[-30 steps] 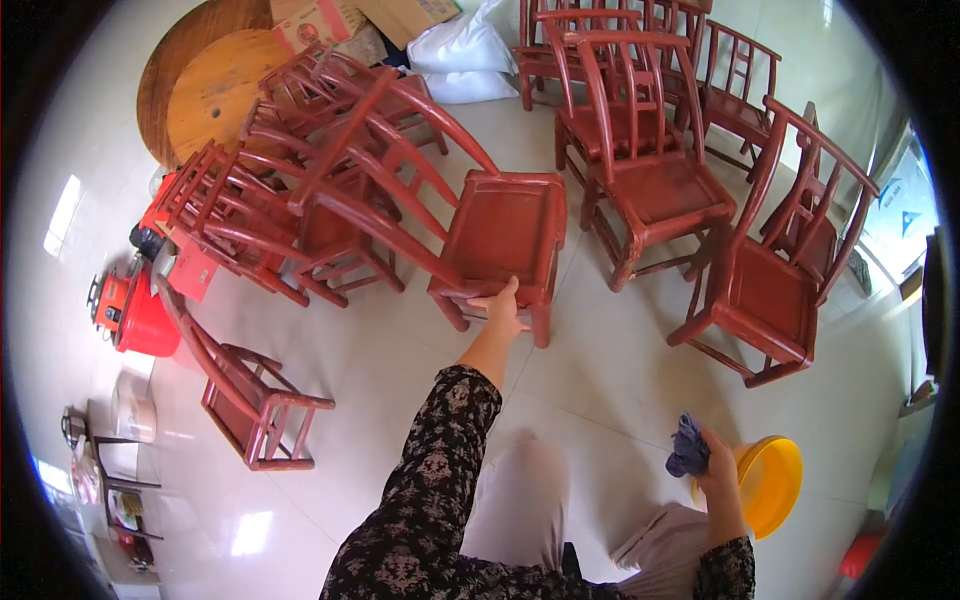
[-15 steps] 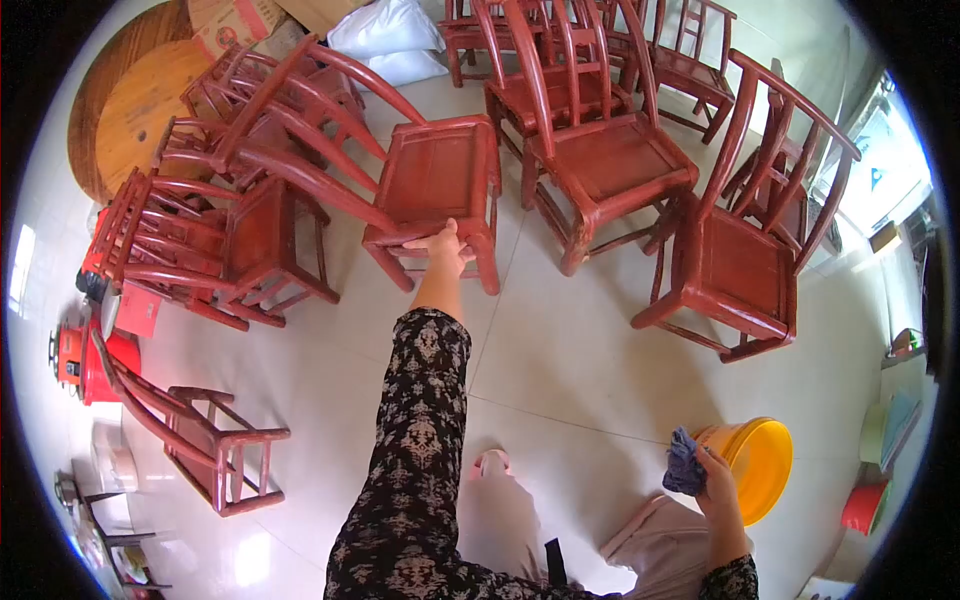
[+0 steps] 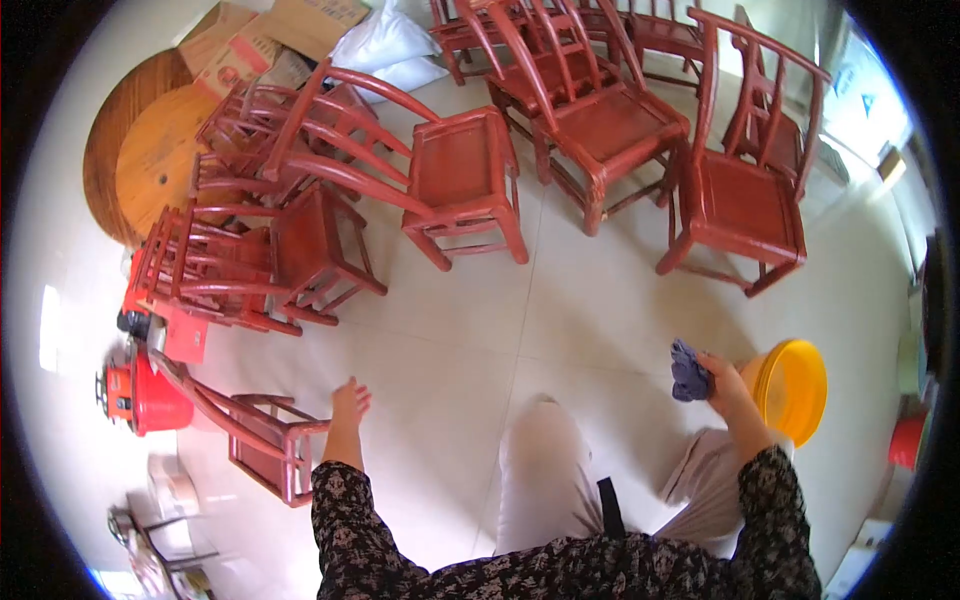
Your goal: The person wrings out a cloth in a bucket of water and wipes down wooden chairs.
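My left hand [image 3: 351, 403] is in the air over the floor, fingers stretched out and holding nothing. Closest to it is a small red wooden chair [image 3: 268, 440], just to its left; the two look apart. A crumpled blue-grey cloth [image 3: 689, 372] is gripped in my right hand [image 3: 722, 383], beside a yellow bucket [image 3: 797, 395]. Farther off, ahead of my left hand, stands a red wooden chair [image 3: 458, 165] with its seat towards me. Two more red chairs, one in the middle [image 3: 615, 125] and one at the right [image 3: 745, 200], stand beyond my right hand.
Several red chairs [image 3: 310, 235] crowd together at the left. Behind them are round wooden tabletops [image 3: 165, 160], cardboard boxes [image 3: 235, 60] and white sacks [image 3: 385, 50]. A red bucket [image 3: 160, 400] sits at the left wall. Pale floor tiles [image 3: 440, 370] lie between me and the chairs.
My left hand has let go of the front edge of the chair seat ahead and come back down to the left. My right hand still holds the cloth; the view has shifted.
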The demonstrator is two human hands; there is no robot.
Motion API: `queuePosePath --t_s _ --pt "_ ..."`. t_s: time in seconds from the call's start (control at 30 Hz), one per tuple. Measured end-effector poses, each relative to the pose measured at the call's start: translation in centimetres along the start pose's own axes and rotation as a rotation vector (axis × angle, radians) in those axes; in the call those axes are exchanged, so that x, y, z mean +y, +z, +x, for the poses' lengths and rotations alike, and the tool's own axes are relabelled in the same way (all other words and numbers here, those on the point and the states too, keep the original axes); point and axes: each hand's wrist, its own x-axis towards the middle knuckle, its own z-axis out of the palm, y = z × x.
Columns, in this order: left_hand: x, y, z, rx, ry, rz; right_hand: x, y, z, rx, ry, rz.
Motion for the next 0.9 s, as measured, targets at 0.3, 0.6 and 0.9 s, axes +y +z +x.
queuePosePath --t_s 0.3,0.6,0.9 --pt "15.6 17.2 -5.4 -0.520 0.341 -0.107 -0.7 1.1 -0.7 0.108 -0.053 -0.023" --pt "18.6 37.8 -3.5 -0.405 0.123 -0.418 -2.4 -1.2 -1.8 0.208 0.005 0.082" --pt "19.7 44.8 -0.4 -0.141 0.157 -0.797 -4.2 -3.8 -5.4 0.273 -0.085 0.167"
